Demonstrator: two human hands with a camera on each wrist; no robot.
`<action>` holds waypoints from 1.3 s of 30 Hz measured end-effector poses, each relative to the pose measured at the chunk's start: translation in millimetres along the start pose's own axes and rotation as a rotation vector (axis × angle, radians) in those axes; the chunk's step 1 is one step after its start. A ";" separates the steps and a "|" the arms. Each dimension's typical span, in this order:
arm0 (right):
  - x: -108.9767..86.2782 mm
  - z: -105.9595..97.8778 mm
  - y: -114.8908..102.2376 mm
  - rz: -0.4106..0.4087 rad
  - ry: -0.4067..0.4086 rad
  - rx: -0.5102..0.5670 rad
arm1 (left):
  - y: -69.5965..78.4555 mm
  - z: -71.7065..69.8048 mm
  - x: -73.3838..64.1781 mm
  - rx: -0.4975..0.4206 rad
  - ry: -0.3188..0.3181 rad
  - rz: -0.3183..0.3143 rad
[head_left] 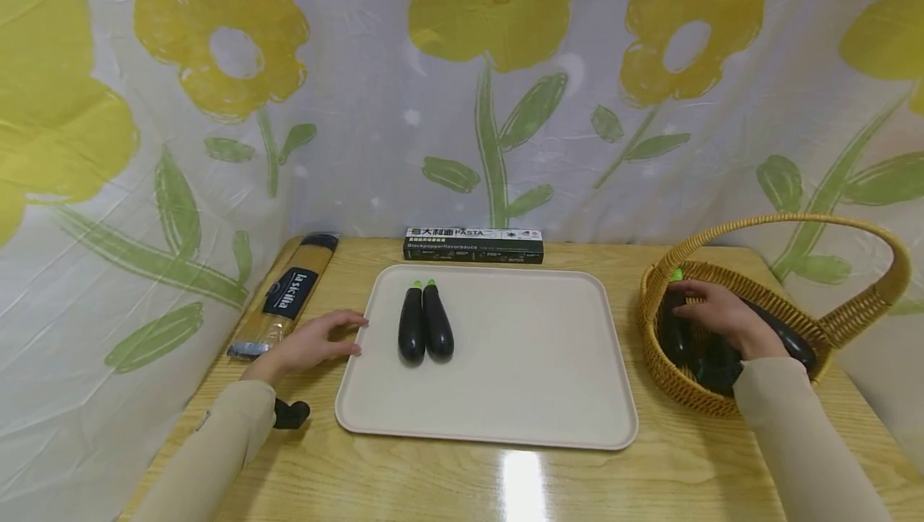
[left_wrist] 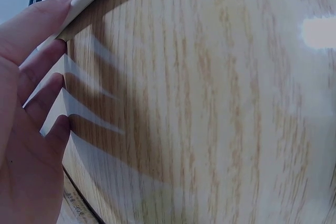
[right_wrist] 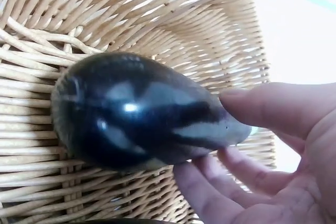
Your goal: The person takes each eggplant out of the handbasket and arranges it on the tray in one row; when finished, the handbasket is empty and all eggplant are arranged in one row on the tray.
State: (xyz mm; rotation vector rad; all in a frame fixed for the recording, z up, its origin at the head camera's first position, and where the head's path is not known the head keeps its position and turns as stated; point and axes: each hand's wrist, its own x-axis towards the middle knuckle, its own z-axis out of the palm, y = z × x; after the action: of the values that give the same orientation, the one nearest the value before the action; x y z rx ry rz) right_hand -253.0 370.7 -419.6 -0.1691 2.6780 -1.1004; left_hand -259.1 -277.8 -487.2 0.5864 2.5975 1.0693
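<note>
Head view, right of the frame: the right hand, (head_left: 725,315) much the nearer of the two, has thumb and fingers pinching the narrow stem end of a dark eggplant (head_left: 674,336) inside the wicker basket (head_left: 653,358). From those fingers the fat end lies toward the bottom of the frame, the long axis running roughly up and down. The skin is glossy against knobbly woven strands. At centre left, the left hand, (head_left: 318,337) fingers loosely spread, touches the rim of a pale, round-cornered tray (head_left: 534,362) bearing two more eggplants (head_left: 411,328).
</note>
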 end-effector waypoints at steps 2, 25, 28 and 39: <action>-0.2 0.7 -1.5 0.002 -0.022 0.009 | -1.1 0.4 0.5 -0.007 0.001 -0.014; -14.9 -9.8 -0.9 0.020 -0.062 0.069 | -0.1 0.2 -3.0 0.015 0.006 0.012; -20.7 -13.4 -4.4 0.005 -0.031 0.058 | -1.5 -0.1 -3.2 0.013 0.008 0.021; -51.9 -17.7 -19.6 -0.015 -0.006 0.150 | 0.1 0.5 -0.7 0.016 0.009 0.014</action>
State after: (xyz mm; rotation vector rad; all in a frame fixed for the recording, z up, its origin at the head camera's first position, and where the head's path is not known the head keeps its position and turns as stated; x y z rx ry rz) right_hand -207.4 379.0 -384.4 -0.1656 2.5794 -1.2976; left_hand -258.3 -277.7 -487.4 0.6060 2.6158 1.0588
